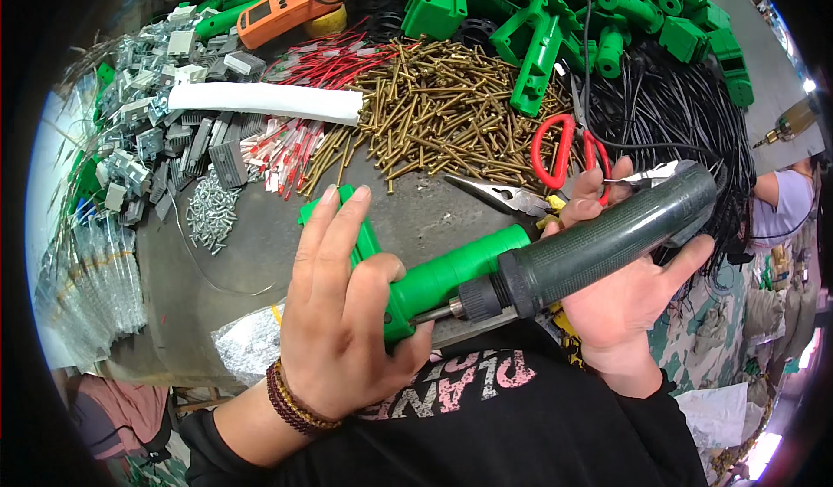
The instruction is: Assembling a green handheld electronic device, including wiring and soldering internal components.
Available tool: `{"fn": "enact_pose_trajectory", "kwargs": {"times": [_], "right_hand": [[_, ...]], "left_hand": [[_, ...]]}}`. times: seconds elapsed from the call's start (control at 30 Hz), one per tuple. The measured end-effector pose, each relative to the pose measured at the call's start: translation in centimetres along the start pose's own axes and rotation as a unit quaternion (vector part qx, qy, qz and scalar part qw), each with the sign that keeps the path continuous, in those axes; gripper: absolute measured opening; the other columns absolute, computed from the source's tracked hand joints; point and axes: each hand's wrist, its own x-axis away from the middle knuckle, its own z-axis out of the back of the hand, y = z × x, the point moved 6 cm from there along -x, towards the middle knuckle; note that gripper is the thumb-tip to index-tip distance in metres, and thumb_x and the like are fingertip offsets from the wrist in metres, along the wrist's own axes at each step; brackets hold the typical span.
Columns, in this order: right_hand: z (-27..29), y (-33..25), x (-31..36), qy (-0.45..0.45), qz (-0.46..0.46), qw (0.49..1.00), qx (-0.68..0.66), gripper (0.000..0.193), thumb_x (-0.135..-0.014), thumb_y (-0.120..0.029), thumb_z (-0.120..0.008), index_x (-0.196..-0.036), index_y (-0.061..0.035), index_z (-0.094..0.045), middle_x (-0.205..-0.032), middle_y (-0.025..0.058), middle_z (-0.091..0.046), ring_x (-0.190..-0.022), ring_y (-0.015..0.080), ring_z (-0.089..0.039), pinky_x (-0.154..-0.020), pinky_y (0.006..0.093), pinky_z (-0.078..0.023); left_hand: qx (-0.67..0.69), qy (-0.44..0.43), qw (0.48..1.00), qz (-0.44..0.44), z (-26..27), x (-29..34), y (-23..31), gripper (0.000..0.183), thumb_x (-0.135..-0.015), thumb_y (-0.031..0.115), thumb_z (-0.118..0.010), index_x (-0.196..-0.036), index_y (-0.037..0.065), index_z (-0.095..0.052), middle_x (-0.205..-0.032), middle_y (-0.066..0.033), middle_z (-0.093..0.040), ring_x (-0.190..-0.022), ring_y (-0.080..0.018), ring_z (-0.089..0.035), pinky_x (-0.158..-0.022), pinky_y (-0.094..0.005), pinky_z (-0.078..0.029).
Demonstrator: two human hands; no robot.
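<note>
My left hand (343, 313) is closed around a green plastic housing (464, 263) with a round, tube-like handle, its fingers over the left end. Across the open-looking palm and spread fingers of my right hand (616, 309) lies a dark electric screwdriver (607, 244), slanting down to the left. The screwdriver's metal bit (432, 315) meets the lower left part of the housing. Whether a screw sits at the bit's tip is hidden. Just past my right fingers are red-handled scissors (554, 153) and pliers (503, 196).
Brass-coloured long screws (442, 110) are heaped mid-table, beside red wires (321, 62) and small silver screws (211, 214). Grey metal parts (143, 140) and a white strip (265, 101) lie left. Green housings (542, 49), an orange meter (291, 10) and black cables (668, 110) stand behind.
</note>
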Motion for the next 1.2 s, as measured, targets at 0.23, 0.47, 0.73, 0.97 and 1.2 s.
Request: {"fn": "enact_pose_trajectory", "kwargs": {"times": [0.23, 0.47, 0.73, 0.97, 1.2], "right_hand": [[0.6, -0.9, 0.0, 0.027, -0.025, 0.993, -0.115, 0.091, -0.082, -0.072, -0.061, -0.150, -0.0148, -0.040, -0.155, 0.0132, -0.037, -0.131, 0.0293, -0.047, -0.118, 0.0580, -0.022], [1.3, 0.3, -0.1, -0.133, -0.030, 0.988, 0.068, 0.062, -0.083, -0.038, -0.081, -0.134, -0.0222, -0.050, -0.125, 0.0031, -0.061, -0.118, 0.0266, -0.051, -0.103, 0.0477, -0.046], [1.3, 0.2, 0.2, -0.042, -0.036, 0.998, 0.009, 0.059, -0.082, -0.024, -0.083, -0.133, -0.0231, -0.055, -0.111, -0.0019, -0.059, -0.108, 0.0184, -0.051, -0.103, 0.0442, -0.043], [1.5, 0.4, 0.4, -0.020, -0.036, 0.999, -0.024, 0.057, -0.080, -0.027, -0.084, -0.131, -0.0266, -0.058, -0.107, -0.0036, -0.057, -0.107, 0.0168, -0.049, -0.103, 0.0397, -0.042], [1.2, 0.7, 0.7, -0.010, -0.032, 0.999, -0.032, 0.052, -0.078, -0.020, -0.085, -0.123, -0.0242, -0.059, -0.107, -0.0041, -0.058, -0.105, 0.0161, -0.051, -0.104, 0.0402, -0.042]], "left_hand": [[0.028, -0.011, 0.999, 0.012, -0.3, 0.1, -0.4, 0.053, -0.063, 0.009, -0.082, -0.106, 0.003, -0.052, -0.145, -0.0343, -0.036, -0.133, -0.0578, -0.038, -0.109, -0.0607, -0.035], [0.029, -0.018, 0.999, 0.012, 0.2, 0.5, -0.6, 0.056, -0.064, 0.014, -0.084, -0.108, 0.002, -0.052, -0.145, -0.0348, -0.035, -0.134, -0.0580, -0.037, -0.110, -0.0608, -0.033], [0.077, -0.002, 0.996, 0.051, 4.1, 5.7, -4.0, 0.074, -0.065, 0.031, -0.087, -0.129, 0.009, -0.057, -0.143, -0.0233, -0.045, -0.125, -0.0462, -0.049, -0.104, -0.0546, -0.041], [-0.003, -0.024, 0.999, -0.043, 3.5, 8.4, -3.9, 0.039, -0.070, 0.016, -0.080, -0.105, 0.023, -0.063, -0.136, -0.0171, -0.057, -0.119, -0.0405, -0.058, -0.095, -0.0548, -0.048], [-0.008, -0.013, 0.997, -0.077, 3.1, 8.8, -4.4, 0.026, -0.069, 0.014, -0.071, -0.093, 0.016, -0.061, -0.133, -0.0117, -0.061, -0.121, -0.0368, -0.057, -0.090, -0.0505, -0.049]]}}
